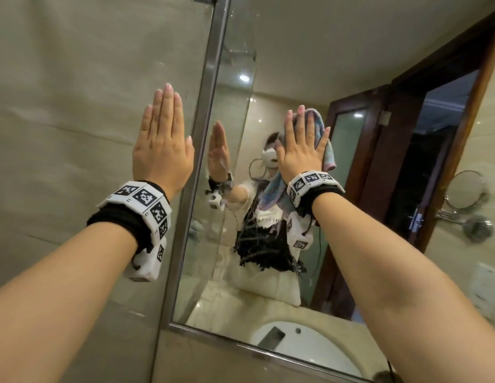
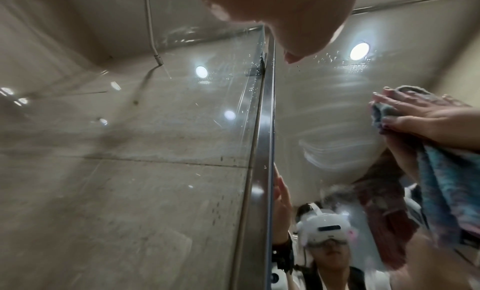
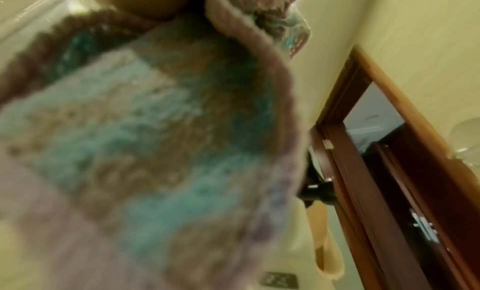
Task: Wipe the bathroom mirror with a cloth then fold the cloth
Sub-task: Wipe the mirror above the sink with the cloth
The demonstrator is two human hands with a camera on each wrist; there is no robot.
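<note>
- Terry cloth (image 1: 319,128), mottled blue, pink and grey, lies flat against the mirror (image 1: 268,64), pinned under your right hand (image 1: 301,145); its loose end hangs below your wrist.
- Your right hand has its fingers straight and spread, palm pressing the cloth on the glass; it grips nothing.
- Your left hand (image 1: 163,145) is flat on the beige tiled wall (image 1: 75,106) just left of the mirror's metal frame (image 1: 205,106), fingers straight and together, holding nothing.
- Smear streaks show on the glass in the left wrist view, left of the cloth.
- The right wrist view is mostly filled by the blurred cloth.
- A white basin (image 1: 310,346) sits below the mirror; a round shaving mirror (image 1: 466,189) is mounted on the right-hand wall.
</note>
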